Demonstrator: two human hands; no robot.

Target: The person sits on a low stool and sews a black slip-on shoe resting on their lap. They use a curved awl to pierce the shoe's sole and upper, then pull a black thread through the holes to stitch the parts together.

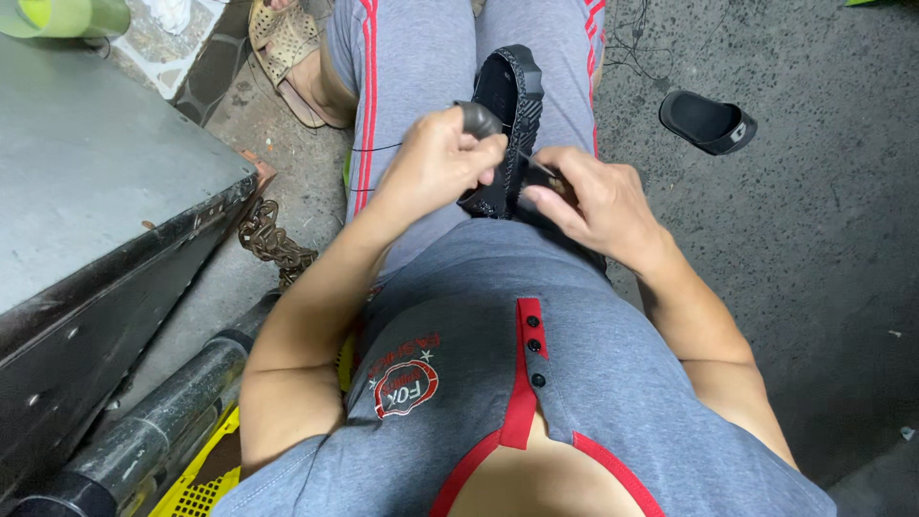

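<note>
A black shoe (507, 105) lies sole-side up on my lap, between my grey-trousered thighs. My left hand (436, 158) is closed around a dark round tool handle (477, 119) held against the shoe's edge. My right hand (593, 196) pinches the near end of the shoe, and a thin needle or thread (536, 165) runs between the two hands. A thin dark thread (378, 148) trails off to the left across my thigh.
A grey metal box (96, 191) stands on the left, with a rusty chain (273, 239), a dark pipe (163, 412) and a yellow crate (196, 479) below it. A black slipper (708, 122) lies on the concrete floor at right. A foot in a tan sandal (287, 53) rests ahead.
</note>
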